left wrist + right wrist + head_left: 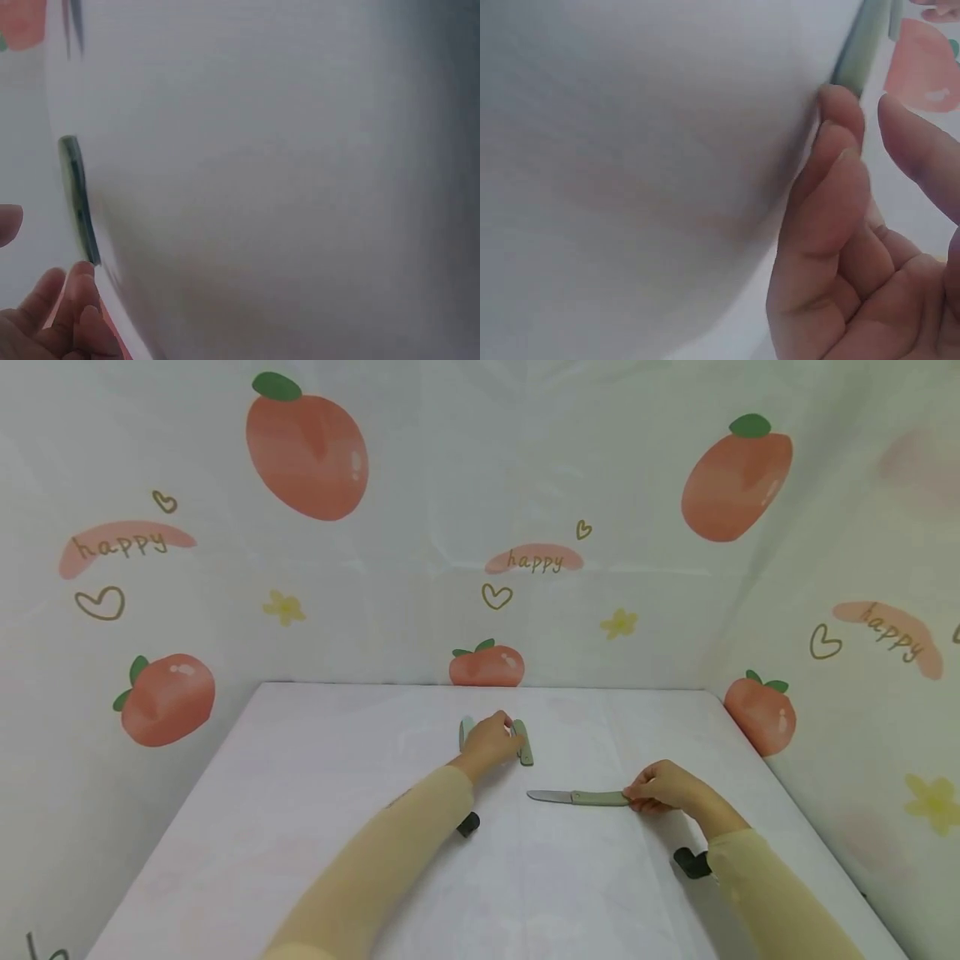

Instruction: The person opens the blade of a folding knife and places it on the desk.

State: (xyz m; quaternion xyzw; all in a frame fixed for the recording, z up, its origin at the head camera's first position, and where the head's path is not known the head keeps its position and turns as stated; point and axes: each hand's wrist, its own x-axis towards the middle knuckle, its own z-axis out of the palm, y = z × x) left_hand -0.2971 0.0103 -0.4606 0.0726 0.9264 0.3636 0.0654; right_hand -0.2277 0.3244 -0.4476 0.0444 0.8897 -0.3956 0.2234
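Observation:
An open pocket knife with a pale green handle (600, 798) lies on the table, its blade (550, 796) toward the left. My right hand (664, 787) is at the handle's end; in the right wrist view its fingertips (840, 105) touch or nearly touch the handle (857, 60), with the thumb apart. Farther back, a folded green pocket knife (524, 745) lies beside my left hand (491, 742). In the left wrist view the fingertips are by one end of a green knife (77, 199), the thumb apart. A pale green piece (465, 731), partly hidden, shows left of that hand.
A white table (300, 827) carries these things. Behind and beside it hangs a white printed sheet (420, 510) with fruit, hearts and flowers. Black wrist camera parts (468, 824) show under the left forearm, and others (692, 863) by the right wrist.

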